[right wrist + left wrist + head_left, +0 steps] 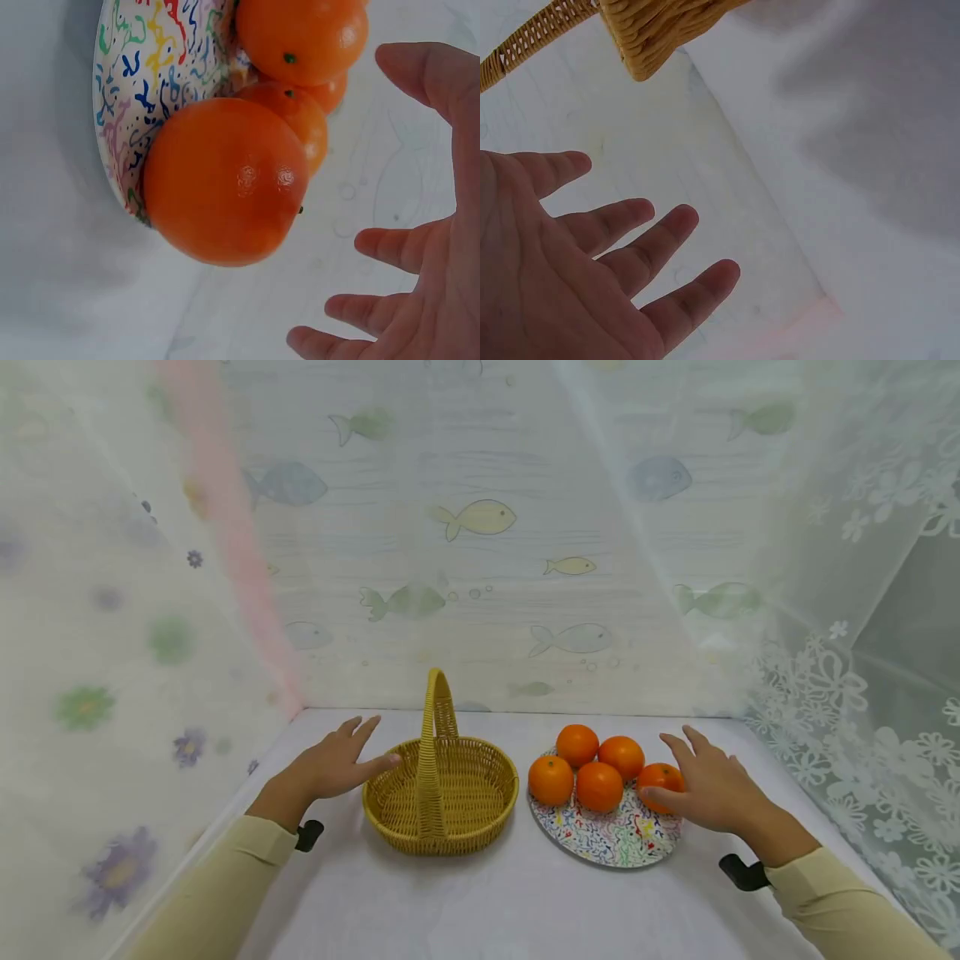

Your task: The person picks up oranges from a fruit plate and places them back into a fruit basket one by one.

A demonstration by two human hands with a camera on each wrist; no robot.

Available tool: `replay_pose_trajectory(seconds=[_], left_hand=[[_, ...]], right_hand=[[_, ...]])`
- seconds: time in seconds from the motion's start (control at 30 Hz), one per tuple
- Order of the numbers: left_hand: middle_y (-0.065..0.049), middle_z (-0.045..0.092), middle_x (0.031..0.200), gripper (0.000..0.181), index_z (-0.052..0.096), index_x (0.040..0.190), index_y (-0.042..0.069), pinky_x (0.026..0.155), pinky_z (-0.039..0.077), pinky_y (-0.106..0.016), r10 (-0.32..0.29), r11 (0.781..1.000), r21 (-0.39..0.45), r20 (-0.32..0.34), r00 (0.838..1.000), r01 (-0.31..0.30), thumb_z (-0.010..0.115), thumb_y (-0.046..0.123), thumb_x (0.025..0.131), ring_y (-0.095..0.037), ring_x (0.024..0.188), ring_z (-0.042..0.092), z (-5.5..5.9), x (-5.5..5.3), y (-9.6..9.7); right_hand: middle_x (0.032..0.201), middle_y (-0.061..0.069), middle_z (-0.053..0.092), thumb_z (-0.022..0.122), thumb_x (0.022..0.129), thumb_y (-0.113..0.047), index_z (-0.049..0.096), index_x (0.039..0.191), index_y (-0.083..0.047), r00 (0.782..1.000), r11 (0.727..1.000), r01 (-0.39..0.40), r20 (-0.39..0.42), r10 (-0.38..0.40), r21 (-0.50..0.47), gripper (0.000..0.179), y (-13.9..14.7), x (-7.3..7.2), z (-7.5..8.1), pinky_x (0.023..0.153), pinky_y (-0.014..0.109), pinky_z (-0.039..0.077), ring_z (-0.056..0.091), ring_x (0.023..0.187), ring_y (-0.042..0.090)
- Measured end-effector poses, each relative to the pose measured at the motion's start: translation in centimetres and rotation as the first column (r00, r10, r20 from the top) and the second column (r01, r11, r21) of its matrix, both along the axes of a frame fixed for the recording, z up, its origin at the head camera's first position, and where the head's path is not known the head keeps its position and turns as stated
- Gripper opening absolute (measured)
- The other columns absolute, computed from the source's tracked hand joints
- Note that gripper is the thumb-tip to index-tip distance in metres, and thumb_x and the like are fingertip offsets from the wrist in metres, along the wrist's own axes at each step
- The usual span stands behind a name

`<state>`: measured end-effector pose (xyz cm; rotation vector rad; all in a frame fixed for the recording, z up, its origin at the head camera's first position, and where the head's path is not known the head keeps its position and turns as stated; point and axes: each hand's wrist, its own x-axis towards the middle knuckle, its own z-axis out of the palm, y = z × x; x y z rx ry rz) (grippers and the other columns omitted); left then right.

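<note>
The left hand is held palm-in at the left of the basket, fingers spread and holding nothing; its thumb overlaps the rim in the head view, though whether it touches I cannot tell; the basket's handle arches upright. The right hand is also spread and gripping nothing, at the right of the plate; the rightmost orange lies just beside its fingers, with a gap showing in the right wrist view; four more oranges sit on the plate, left of that one.
</note>
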<state>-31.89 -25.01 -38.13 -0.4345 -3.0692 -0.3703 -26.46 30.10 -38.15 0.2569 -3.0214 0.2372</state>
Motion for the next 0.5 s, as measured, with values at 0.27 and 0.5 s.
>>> replay_pose_trajectory(seconds=[0.27,0.5], left_hand=[[-0.016,0.021,0.155,0.097,0.018,0.153,0.022,0.102,0.029,-0.067,0.019,0.987,0.161,0.037,0.999,-0.025,0.035,0.082,0.08,-0.041,0.138,0.029,-2.0,-0.3,0.3],[-0.015,0.027,0.152,0.094,0.021,0.152,0.021,0.098,0.037,-0.063,0.024,0.969,0.244,0.055,0.998,-0.036,0.041,0.079,0.081,-0.037,0.13,0.041,-2.1,0.0,0.3]], right_hand=[[0.144,0.027,0.031,0.049,0.069,-0.086,0.03,0.147,-0.008,1.0,0.996,-0.015,-0.005,0.015,-0.092,0.112,0.4,-0.5,-1.2,0.085,0.071,0.04,0.04,0.121,0.05],[0.143,0.028,0.031,0.06,0.073,-0.074,0.033,0.145,-0.008,1.0,0.99,0.014,0.002,-0.014,-0.142,0.101,0.4,-1.0,-2.0,0.087,0.072,0.039,0.038,0.121,0.05]])
